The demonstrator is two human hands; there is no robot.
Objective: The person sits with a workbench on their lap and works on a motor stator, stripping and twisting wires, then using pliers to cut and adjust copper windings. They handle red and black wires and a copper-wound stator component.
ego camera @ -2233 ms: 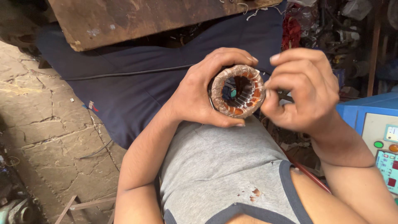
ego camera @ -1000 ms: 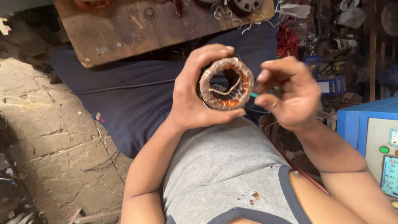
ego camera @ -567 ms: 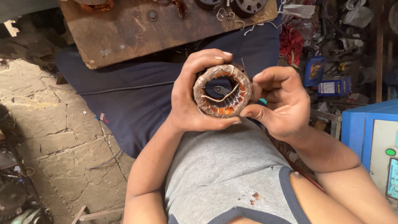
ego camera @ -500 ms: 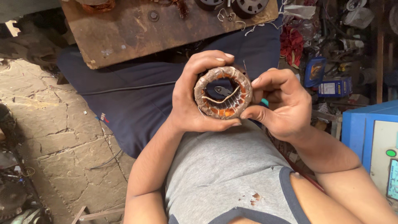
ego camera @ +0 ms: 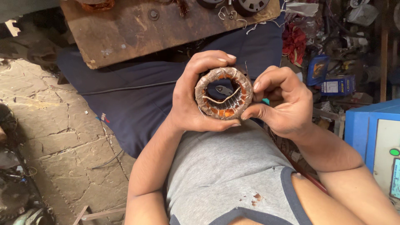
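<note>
Your left hand wraps around a ring-shaped motor stator, fingers curled over its top and thumb beneath, held above your lap over the grey shirt. Its rim is bound in brownish, papery tape, with copper-orange windings and a pale cord showing inside the hollow. Your right hand presses against the ring's right edge, fingers bent closed, thumb touching the rim. A scuffed wooden tabletop lies beyond. Small blue boxes sit right; a blue cabinet carries a round green button. Compared with a moment ago, the ring has barely shifted.
</note>
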